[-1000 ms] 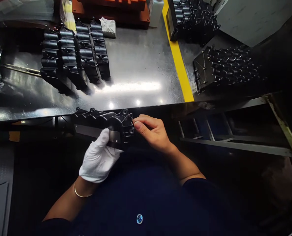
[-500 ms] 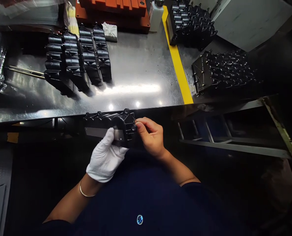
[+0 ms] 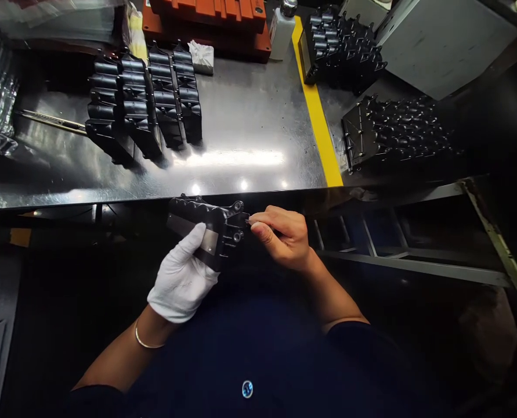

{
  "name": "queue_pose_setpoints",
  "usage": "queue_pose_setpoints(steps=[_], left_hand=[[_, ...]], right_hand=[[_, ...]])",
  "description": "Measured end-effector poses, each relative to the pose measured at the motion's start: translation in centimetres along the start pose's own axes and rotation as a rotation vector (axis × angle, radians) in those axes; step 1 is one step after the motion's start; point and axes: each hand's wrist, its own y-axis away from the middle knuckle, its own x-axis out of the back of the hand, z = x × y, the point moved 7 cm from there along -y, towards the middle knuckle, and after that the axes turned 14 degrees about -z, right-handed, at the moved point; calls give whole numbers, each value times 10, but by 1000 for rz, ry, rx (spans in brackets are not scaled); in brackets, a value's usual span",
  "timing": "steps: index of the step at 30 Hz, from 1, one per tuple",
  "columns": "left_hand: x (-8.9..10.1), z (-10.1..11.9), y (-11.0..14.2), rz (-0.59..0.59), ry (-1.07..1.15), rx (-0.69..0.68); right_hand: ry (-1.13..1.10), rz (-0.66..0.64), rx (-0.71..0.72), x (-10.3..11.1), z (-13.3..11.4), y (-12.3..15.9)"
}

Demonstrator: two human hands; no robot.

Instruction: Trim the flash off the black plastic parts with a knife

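Observation:
My left hand (image 3: 182,277), in a white glove, grips a long black moulded plastic part (image 3: 206,223) from below, just in front of the near edge of the steel table (image 3: 249,133). My bare right hand (image 3: 284,235) is at the part's right end, thumb and forefinger pinched together against its lugs. Whatever sits between those fingertips is too small to make out.
Several similar black parts (image 3: 145,104) stand in rows at the table's back left. More black parts (image 3: 393,130) are stacked right of a yellow stripe (image 3: 317,110), with another stack (image 3: 340,43) behind. An orange block (image 3: 206,17) and a white bottle (image 3: 282,23) are at the back. A metal frame (image 3: 415,249) lies at the right.
The held part has turned and shifted right, so less of its length shows. My right hand has drawn slightly right, still pinching at the part's end.

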Motion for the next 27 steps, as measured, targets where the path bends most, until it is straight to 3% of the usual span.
queue_pose_setpoints(steps=[7,11,19,23,27], left_hand=[[-1,2,0,-5,-21,-21],[-1,4,2,7,-157,-41],[-2,10,3,18,-252,-112],[3,10,6,2,-231,-104],[8,10,12,-133,-286,-113]], right_hand=[[52,-23,52,0,-6,-4],[39,-36,60,-1,-1,-4],[94,107,62,-4,5,0],[88,158,-61,-5,29,1],[2,288,-276,8,56,10]])
